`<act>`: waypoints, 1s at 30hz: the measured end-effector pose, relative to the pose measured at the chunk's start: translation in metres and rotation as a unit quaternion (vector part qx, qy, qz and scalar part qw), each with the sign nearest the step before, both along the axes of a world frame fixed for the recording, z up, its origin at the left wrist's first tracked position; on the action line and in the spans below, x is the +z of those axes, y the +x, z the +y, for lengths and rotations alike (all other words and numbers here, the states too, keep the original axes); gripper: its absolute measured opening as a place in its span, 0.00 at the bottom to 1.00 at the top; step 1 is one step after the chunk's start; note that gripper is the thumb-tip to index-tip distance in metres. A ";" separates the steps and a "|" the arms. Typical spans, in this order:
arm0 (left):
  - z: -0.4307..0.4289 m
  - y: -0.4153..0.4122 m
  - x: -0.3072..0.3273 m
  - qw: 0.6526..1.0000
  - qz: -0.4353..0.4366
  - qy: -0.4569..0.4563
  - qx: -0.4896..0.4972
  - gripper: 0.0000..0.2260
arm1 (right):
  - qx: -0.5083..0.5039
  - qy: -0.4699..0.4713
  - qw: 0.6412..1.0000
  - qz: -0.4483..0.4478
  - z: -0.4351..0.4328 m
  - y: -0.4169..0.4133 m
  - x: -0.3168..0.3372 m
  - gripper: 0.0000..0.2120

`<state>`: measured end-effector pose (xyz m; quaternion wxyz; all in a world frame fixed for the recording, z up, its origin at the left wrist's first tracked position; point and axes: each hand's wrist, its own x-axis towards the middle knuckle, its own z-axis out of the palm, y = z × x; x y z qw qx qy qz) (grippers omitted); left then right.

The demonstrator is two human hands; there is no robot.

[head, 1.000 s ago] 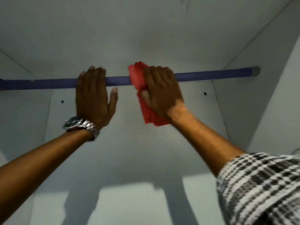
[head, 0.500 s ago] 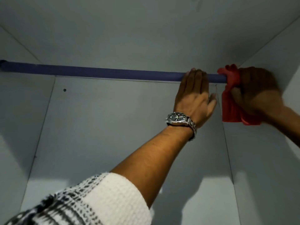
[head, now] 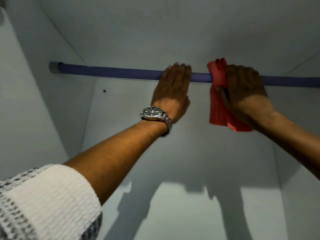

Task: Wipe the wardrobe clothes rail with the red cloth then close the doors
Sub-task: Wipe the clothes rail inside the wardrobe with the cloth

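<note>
A purple clothes rail point(head: 121, 73) runs across the upper part of the white wardrobe, its grey end socket point(head: 54, 67) fixed to the left wall. My left hand point(head: 172, 89), with a steel watch on the wrist, is hooked over the rail with its fingers together. Just to its right my right hand point(head: 242, 90) presses the red cloth point(head: 218, 94) around the rail; the cloth's loose end hangs below the hand. The rail's right end runs out of frame. The doors are out of sight.
White wardrobe panels enclose the space: the ceiling panel point(head: 155, 32) above, the left side wall point(head: 26, 101), the back panel point(head: 173, 161) with a small peg hole point(head: 104, 91). Shadows of both arms fall on the lower back panel.
The cloth and right hand went to the rail's right end, then came back leftwards along it. My left hand stays gripped on the rail beside the cloth. The view has shifted.
</note>
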<state>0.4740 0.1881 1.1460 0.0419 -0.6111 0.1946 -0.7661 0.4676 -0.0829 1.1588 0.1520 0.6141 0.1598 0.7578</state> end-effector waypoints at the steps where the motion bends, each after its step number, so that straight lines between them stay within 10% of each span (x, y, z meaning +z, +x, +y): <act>1: 0.019 -0.002 0.001 1.000 0.003 -0.003 0.012 0.34 | -0.014 0.013 1.000 0.001 0.039 0.003 0.001 0.27; 16: 0.247 -0.053 -0.004 0.959 0.113 -0.144 0.218 0.26 | -0.030 0.008 0.996 0.079 0.376 -0.017 0.007 0.31; 30: 0.245 -0.060 -0.006 0.945 0.144 -0.119 0.270 0.33 | 0.042 0.045 0.990 0.129 0.218 -0.030 0.044 0.34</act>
